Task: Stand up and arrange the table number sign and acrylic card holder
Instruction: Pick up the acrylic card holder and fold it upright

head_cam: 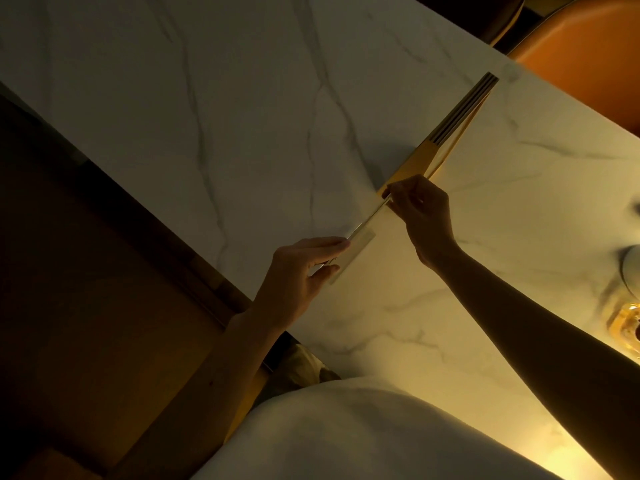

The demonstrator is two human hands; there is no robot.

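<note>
A pale garment point(363, 434) fills the lower centre of the frame, nearest the camera. Above it, the left hand point(304, 268) pinches the near end of the acrylic card holder point(356, 242), a clear upright panel seen edge-on at frame centre on the marble table point(207, 116). The right hand point(422, 209) grips the holder's top edge at its far end, fingers closed on it. Directly beyond, running toward the upper right, the table number sign point(446, 140) stands in line with the holder, yellow below and ribbed dark metal at its far end. An orange chair point(588, 53) occupies the upper right corner.
</note>
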